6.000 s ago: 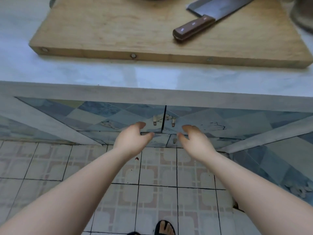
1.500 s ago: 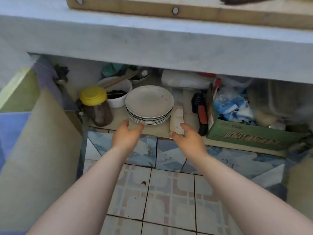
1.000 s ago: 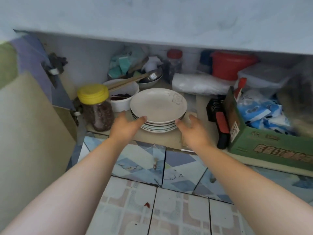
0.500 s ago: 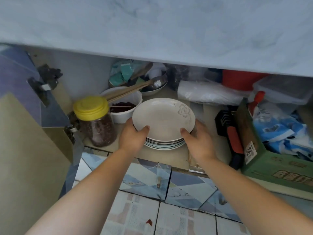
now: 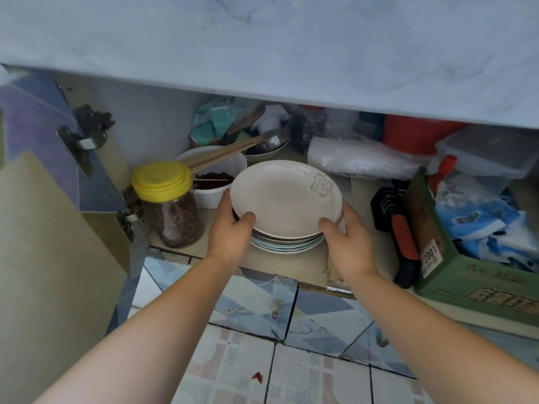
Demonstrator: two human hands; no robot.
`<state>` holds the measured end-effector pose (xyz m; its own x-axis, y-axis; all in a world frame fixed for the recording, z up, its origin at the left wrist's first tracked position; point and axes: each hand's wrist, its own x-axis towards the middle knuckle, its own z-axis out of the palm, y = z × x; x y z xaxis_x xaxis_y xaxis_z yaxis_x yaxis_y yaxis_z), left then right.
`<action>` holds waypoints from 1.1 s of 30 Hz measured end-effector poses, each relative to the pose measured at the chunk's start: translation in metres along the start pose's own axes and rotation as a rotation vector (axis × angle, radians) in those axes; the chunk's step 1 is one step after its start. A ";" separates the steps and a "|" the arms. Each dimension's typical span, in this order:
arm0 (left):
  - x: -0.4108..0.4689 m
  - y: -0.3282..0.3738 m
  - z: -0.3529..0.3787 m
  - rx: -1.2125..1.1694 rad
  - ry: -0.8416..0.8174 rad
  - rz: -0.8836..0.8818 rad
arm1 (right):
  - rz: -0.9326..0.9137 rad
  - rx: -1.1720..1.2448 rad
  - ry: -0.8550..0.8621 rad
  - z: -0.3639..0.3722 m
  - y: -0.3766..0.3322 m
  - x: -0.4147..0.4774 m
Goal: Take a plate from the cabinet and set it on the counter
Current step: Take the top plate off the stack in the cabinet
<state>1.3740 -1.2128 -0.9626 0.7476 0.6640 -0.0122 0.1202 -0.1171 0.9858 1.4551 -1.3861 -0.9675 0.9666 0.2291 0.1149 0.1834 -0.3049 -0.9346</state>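
Note:
A white plate (image 5: 284,199) with a faint flower print tops a stack of plates (image 5: 287,246) on the shelf of the open cabinet (image 5: 291,265). My left hand (image 5: 230,228) grips the plate's left rim, thumb on top. My right hand (image 5: 347,237) grips its right front rim the same way. The plate's near edge is tilted slightly up off the stack. The marble counter's front (image 5: 262,45) overhangs the cabinet and fills the top of the view.
A yellow-lidded jar (image 5: 170,204) stands left of the stack, a white bowl (image 5: 217,182) with chopsticks behind it. A green carton (image 5: 455,266) of blue packets and a black-and-red tool (image 5: 399,237) sit right. The open door (image 5: 49,258) hangs left.
The cabinet doors, shut six seconds ago, stand open. Both hands reached in, closed on the top plate's rim, and its near edge has risen a little since half a second ago.

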 end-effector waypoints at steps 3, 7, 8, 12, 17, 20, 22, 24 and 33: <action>-0.008 0.009 -0.003 0.001 -0.003 0.038 | -0.006 0.013 0.008 -0.006 -0.006 -0.008; -0.022 0.018 -0.008 0.006 0.003 0.069 | -0.030 0.018 0.020 -0.015 -0.017 -0.020; -0.025 0.019 -0.010 0.008 0.008 0.063 | -0.030 0.031 0.020 -0.016 -0.020 -0.025; -0.042 0.027 -0.017 -0.008 0.028 0.056 | -0.035 0.080 0.034 -0.021 -0.028 -0.047; -0.060 0.040 -0.025 -0.013 0.040 0.084 | -0.032 0.123 0.039 -0.026 -0.037 -0.059; -0.069 0.048 -0.028 -0.010 0.032 0.051 | -0.015 0.106 0.006 -0.032 -0.045 -0.063; -0.081 0.057 -0.031 -0.022 0.038 0.010 | 0.021 0.118 -0.020 -0.038 -0.056 -0.073; -0.094 0.069 -0.036 -0.012 0.027 -0.026 | 0.065 0.127 -0.047 -0.046 -0.069 -0.086; -0.160 0.145 -0.067 0.079 -0.010 -0.206 | 0.247 0.094 -0.066 -0.090 -0.148 -0.150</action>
<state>1.2284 -1.2869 -0.8061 0.7081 0.6729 -0.2140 0.3214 -0.0373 0.9462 1.2986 -1.4585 -0.8160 0.9656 0.2193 -0.1400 -0.0771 -0.2728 -0.9590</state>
